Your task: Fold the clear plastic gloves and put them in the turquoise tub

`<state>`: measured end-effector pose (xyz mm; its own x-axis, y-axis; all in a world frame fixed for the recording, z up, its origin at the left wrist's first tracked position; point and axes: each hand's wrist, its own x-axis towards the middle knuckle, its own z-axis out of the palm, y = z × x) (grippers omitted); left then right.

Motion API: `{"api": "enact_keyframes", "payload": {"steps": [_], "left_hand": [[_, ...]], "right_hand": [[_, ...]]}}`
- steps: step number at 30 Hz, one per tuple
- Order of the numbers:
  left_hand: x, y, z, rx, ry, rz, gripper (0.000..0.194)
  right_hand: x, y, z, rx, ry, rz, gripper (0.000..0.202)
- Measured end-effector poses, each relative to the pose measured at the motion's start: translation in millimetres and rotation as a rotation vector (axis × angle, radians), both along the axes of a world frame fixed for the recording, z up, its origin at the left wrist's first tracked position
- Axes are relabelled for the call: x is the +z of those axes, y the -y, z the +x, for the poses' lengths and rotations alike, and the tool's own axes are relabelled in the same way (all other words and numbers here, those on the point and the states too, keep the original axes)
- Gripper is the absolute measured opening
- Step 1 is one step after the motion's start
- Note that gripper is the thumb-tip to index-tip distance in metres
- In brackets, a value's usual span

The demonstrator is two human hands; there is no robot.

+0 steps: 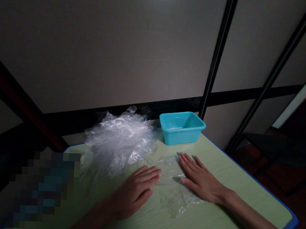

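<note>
A thin clear plastic piece (173,194) lies spread on the pale green table (224,219), between my two hands. My right hand (201,180) rests palm down on its right side, fingers stretched out and thumb apart. At the left edge of the plastic is my left hand (137,192), also palm down with the fingers extended; nothing shows in its grasp. Beyond my left hand sits a large loose heap of crinkled clear plastic (121,136).
A turquoise rectangular tub (182,135) stands at the table's far edge, right of the heap. Behind the table rise sliding panels (125,51) with dark frames. A dark chair (276,148) is at the right. A blurred-out patch covers the lower left.
</note>
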<state>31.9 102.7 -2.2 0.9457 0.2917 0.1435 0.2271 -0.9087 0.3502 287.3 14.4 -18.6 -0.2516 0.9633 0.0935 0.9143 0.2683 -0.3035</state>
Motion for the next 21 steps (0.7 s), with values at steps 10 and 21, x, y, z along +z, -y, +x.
{"api": "enact_keyframes", "payload": {"steps": [10,21], "left_hand": [[-3.6,8.3,21.5,0.283,0.396,-0.352,0.028],[-14.3,11.3,22.0,0.301,0.422,-0.462,0.026]], "right_hand": [[30.3,29.9,30.0,0.122,-0.262,0.159,0.022],[25.3,62.1,24.7,0.187,0.148,0.270,0.036]]}}
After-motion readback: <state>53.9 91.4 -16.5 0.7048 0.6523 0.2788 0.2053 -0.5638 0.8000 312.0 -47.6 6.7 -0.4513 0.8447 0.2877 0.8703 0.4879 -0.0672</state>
